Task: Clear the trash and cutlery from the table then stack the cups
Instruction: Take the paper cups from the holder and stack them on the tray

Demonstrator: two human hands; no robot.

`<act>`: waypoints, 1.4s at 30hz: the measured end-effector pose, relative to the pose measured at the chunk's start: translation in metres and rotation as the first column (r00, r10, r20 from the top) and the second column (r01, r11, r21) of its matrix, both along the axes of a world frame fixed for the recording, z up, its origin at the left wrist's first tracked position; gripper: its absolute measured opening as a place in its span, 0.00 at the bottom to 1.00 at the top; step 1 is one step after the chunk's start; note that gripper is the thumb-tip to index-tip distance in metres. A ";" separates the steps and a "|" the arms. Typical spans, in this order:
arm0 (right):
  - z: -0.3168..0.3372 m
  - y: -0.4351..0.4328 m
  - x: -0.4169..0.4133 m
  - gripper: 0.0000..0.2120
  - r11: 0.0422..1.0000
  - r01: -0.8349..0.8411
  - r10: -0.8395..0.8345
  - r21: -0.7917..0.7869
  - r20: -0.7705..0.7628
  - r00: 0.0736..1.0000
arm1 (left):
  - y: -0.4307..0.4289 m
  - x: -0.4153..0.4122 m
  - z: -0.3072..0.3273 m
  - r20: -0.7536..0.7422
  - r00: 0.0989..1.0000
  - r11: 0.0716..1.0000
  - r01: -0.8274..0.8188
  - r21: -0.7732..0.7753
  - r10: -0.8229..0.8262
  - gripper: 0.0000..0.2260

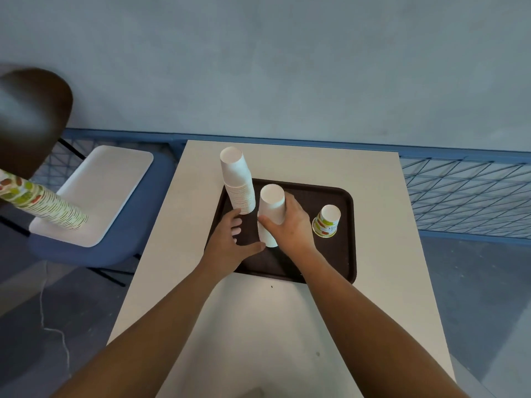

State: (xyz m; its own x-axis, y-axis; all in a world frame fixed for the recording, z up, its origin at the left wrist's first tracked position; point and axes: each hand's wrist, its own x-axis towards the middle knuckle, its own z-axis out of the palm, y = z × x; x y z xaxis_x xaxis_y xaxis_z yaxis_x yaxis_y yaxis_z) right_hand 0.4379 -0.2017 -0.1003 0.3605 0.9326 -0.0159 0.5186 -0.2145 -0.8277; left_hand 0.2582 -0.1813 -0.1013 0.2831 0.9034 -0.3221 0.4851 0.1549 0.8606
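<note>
so the right hand (287,225) has its fingers (290,202) curled round a short white cup stack (271,206), upside down on the brown tray (340,254) mid-counter (258,326). left hand (230,239) lies on the tray, fingers spread, just beside the tall white cup stack (238,182). a printed cup (327,221) sits upside down near the tray's right edge

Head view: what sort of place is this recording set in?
Probably a canteen or fast-food seating area: a brown serving tray on a small table, stacked paper cups, and a white tray on a blue chair alongside.
</note>
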 end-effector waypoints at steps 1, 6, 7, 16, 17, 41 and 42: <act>-0.006 -0.002 -0.001 0.32 1.000 0.000 0.000 -0.013 0.004 1.000 | -0.003 -0.002 0.003 0.004 1.000 1.000 -0.002 -0.001 0.002 0.49; -0.015 -0.003 -0.004 0.31 0.998 0.024 -0.024 -0.050 -0.005 1.000 | -0.017 -0.007 0.017 0.020 1.000 1.000 -0.013 0.015 0.013 0.44; -0.015 0.000 -0.004 0.32 0.998 0.020 -0.020 -0.064 -0.004 1.000 | -0.019 -0.008 0.020 0.023 1.000 1.000 -0.016 0.019 0.015 0.43; -0.008 -0.037 -0.029 0.35 0.956 0.290 -0.288 0.038 -0.061 0.956 | -0.050 -0.044 0.049 0.067 0.989 0.990 -0.132 0.053 0.129 0.40; -0.007 -0.047 -0.037 0.30 0.941 0.319 -0.314 0.112 -0.063 0.948 | -0.054 -0.053 0.052 0.064 0.988 0.988 -0.142 0.060 0.138 0.39; 0.027 -0.022 -0.413 0.11 0.961 -0.207 0.231 0.183 -0.122 0.965 | -0.044 -0.424 0.078 0.212 0.895 0.907 -0.415 0.068 0.393 0.25; 0.030 -0.017 -0.422 0.12 0.965 -0.197 0.223 0.174 -0.143 0.964 | -0.038 -0.435 0.077 0.208 0.891 0.902 -0.426 0.069 0.404 0.25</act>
State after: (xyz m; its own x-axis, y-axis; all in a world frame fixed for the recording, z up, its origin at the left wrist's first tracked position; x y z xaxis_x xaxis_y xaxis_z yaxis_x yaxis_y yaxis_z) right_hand 0.0157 -0.2188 -0.0700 0.1608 0.9824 0.0947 0.3958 0.0237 -0.9180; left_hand -0.1770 -0.2189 -0.0244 -0.0808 0.9779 -0.1928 0.2288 0.2064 0.9513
